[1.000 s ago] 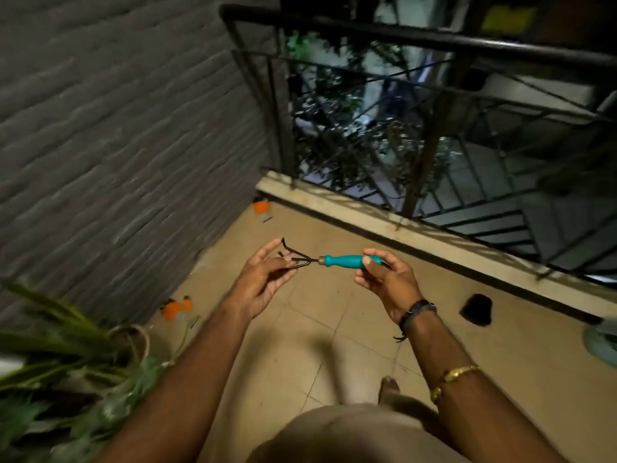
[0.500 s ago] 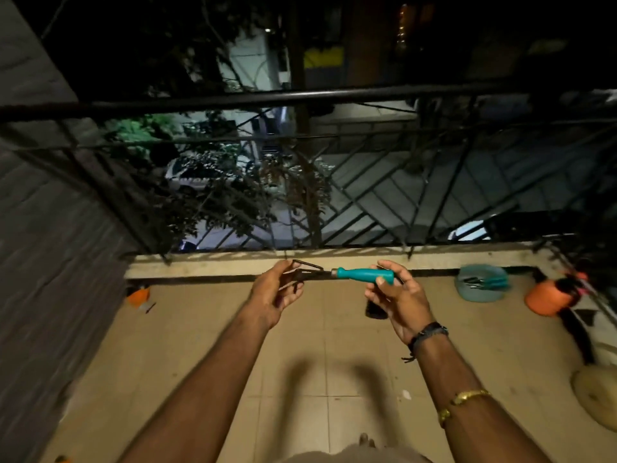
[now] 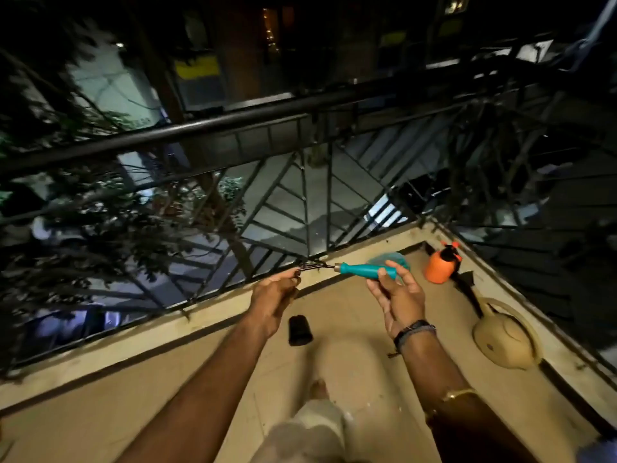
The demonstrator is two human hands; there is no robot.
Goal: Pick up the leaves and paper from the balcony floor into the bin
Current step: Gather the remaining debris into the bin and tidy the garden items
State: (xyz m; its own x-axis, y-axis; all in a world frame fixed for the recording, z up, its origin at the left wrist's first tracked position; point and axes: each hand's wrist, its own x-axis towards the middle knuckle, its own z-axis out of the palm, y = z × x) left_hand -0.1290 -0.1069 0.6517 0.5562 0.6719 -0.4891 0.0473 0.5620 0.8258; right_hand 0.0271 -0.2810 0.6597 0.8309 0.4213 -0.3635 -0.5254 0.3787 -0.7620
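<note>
Since only the head view is given, everything rests on it: both hands are raised over the balcony floor (image 3: 167,379) with a small hand rake (image 3: 364,271) held between them. Its long axis runs left to right, nearly level, the right end a shade lower. The dark metal prongs point left and the teal handle points right. The left hand (image 3: 273,295) pinches the prongs with curled fingers. The right hand (image 3: 395,295) holds the handle's right end between thumb and fingertips, palm turned up. So each hand is closed on one end of the rake, and neither is free.

No leaves or paper show plainly on the floor in view; a few pale specks near the person's leg are too small to name. A small black tub (image 3: 299,330) sits on the floor below the gap between the hands, slightly closer to the left hand. I cannot tell whether it is the bin. At far right an orange spray bottle (image 3: 440,265) stands by the railing (image 3: 233,123), with a tan watering can (image 3: 504,339) nearer. I judge that gathering has not begun, and that one hand, probably the left, must let go so the prongs can swing down toward the floor.
</note>
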